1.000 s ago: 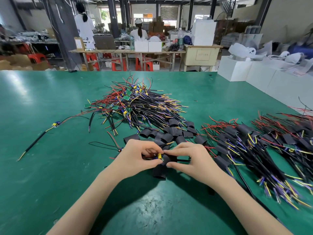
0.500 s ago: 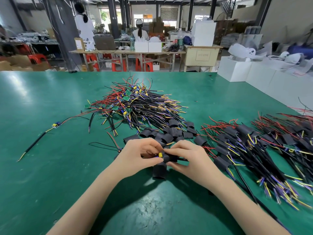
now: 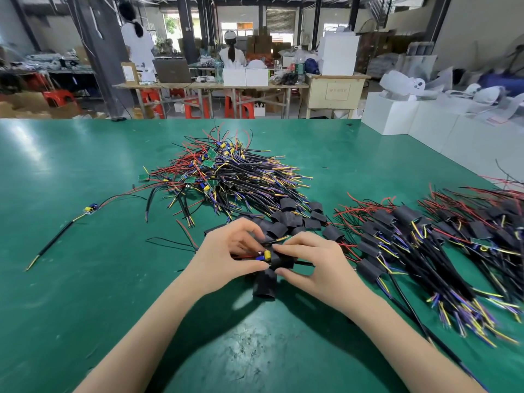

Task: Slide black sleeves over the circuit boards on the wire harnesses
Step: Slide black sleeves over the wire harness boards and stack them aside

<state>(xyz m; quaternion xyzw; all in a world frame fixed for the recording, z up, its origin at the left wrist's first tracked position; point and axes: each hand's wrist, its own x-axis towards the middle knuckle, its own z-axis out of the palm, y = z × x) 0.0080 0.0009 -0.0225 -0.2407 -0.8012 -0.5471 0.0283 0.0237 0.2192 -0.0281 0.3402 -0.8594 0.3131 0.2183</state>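
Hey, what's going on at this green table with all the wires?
A person is fitting a black sleeve over a small circuit board on a wire harness. The left hand pinches the board end; the right hand holds the sleeve, part way on, with a yellow part still showing. Unsleeved harnesses lie heaped behind, loose sleeves in the middle, finished ones to the right.

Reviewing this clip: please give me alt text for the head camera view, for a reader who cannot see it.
Over a green table, the left hand pinches a small circuit board on a wire harness while the right hand holds a black sleeve at it. Loose sleeves and an unsleeved harness pile lie beyond; sleeved harnesses lie to the right.
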